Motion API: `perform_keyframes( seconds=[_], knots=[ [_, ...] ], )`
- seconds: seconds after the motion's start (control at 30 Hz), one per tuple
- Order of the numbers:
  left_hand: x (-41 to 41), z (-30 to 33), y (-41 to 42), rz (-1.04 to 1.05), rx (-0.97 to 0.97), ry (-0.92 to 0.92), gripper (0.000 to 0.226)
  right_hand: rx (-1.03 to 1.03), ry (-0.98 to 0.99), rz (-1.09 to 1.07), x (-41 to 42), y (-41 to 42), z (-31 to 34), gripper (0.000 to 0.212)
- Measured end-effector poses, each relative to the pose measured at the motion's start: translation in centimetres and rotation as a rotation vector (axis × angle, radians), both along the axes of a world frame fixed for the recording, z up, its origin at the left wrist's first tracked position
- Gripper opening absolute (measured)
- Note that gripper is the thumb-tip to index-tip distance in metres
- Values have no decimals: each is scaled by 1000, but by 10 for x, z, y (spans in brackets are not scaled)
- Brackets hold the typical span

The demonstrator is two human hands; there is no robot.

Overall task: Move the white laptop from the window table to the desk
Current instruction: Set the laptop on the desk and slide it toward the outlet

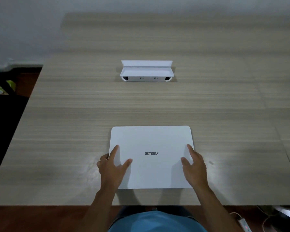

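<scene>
The white laptop [151, 141] lies closed and flat on the wood-grain desk [74, 131], near the front edge, its dark logo facing up. My left hand [113, 166] rests on the lid's left side, index finger and thumb spread on top, the other fingers curled at the left edge. My right hand [193, 164] lies on the lid's right side with fingers spread flat. Whether either hand still grips the edges is unclear.
A white pop-up socket box [146, 72] stands open in the middle of the desk, behind the laptop. A dark bag and a green item [0, 87] sit off the desk's left edge. A power strip with cables [244, 223] lies on the floor at lower right.
</scene>
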State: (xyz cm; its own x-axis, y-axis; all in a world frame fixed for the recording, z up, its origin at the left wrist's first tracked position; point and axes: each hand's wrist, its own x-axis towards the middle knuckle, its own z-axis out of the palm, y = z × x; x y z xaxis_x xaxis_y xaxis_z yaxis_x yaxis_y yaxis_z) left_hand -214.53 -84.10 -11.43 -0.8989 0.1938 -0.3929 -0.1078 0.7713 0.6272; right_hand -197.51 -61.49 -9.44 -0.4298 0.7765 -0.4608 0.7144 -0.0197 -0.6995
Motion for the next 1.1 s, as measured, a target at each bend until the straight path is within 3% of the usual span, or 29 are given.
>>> perform_keyframes(
  seconds=[0.2, 0.3, 0.43, 0.5, 0.63, 0.73, 1.1],
  knots=[
    [6, 0, -1, -98, -126, 67, 75, 40, -88, 63, -1, -3, -5, 56],
    [9, 3, -3, -164, -128, 140, 65, 195, -262, 148, 1, -2, -5, 52],
    [5, 4, -15, -245, -86, 124, 79, 116, -166, 153, 4, 4, 0, 51],
    [10, 2, -26, -332, -71, 100, 98, 43, -88, 144, 12, -2, 1, 64],
    [33, 2, -49, -408, -23, 9, 135, 17, -17, 279, 46, -27, -7, 111],
    [38, -7, -53, -398, -28, 66, 138, 91, -37, 403, 62, -30, -20, 131],
    [29, -18, -46, -368, -25, 11, 131, 156, -39, 477, 56, -13, -34, 122]
  ],
)
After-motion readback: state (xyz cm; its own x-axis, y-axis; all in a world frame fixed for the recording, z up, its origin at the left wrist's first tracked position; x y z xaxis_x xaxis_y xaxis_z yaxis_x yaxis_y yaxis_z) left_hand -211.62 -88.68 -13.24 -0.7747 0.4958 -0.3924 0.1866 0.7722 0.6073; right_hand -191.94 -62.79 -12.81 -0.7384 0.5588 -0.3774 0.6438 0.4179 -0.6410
